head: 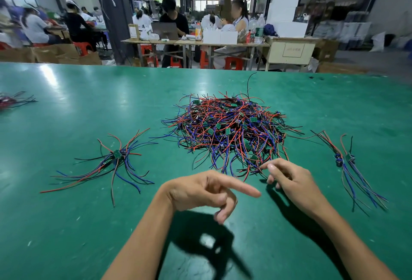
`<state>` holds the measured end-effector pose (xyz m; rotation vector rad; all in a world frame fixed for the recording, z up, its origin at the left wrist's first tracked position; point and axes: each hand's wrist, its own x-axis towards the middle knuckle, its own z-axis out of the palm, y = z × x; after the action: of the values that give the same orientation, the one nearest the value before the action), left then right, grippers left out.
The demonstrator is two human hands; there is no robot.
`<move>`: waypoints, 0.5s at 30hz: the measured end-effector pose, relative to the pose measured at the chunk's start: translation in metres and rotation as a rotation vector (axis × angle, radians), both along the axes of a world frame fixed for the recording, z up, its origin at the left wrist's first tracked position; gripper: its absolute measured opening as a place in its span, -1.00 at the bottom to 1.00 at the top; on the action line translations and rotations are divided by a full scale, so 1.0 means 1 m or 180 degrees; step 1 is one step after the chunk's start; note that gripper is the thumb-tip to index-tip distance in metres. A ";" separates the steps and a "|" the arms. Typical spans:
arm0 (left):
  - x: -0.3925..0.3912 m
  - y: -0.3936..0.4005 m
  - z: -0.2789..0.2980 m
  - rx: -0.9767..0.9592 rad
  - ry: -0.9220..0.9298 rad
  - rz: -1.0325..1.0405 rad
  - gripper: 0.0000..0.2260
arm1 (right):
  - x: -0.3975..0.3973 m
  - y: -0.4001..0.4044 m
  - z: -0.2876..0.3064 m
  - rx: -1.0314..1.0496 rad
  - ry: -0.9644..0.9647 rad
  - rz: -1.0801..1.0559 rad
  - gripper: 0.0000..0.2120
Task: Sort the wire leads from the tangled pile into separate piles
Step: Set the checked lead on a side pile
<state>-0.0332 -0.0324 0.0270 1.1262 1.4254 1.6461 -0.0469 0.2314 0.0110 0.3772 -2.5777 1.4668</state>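
Hands: left (200,190) loose, right (289,181) fingering tangled pile (229,128); 2 sorted piles (116,157).

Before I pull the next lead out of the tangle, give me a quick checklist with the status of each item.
1. Left hand free: ok, it holds nothing, index finger extended.
2. Right hand at the tangled pile: ok, fingertips at its near edge.
3. Grip on a single lead: cannot tell, the fingers hide it.
4. Left pile separate from the tangle: ok, bare green table between.
5. Right pile separate: not ok, thin strands from the tangle reach toward it.
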 end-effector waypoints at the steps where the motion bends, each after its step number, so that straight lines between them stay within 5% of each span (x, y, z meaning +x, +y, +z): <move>1: 0.000 -0.001 -0.001 -0.0039 -0.0071 -0.0032 -0.61 | -0.001 -0.001 -0.004 0.0124 0.0122 -0.0188 -0.93; 8: -0.011 0.015 -0.006 -0.0180 -0.0372 0.2676 -0.81 | -0.021 -0.016 -0.013 0.2332 0.0378 -0.0663 -0.38; 15: -0.011 0.028 -0.019 -0.0828 0.1245 0.4395 -0.89 | -0.022 -0.017 -0.019 0.2161 0.0575 -0.0817 -0.88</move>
<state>-0.0442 -0.0042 0.0076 0.1800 2.9361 1.9506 -0.0690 0.2149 -0.0080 0.2211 -2.7664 0.4264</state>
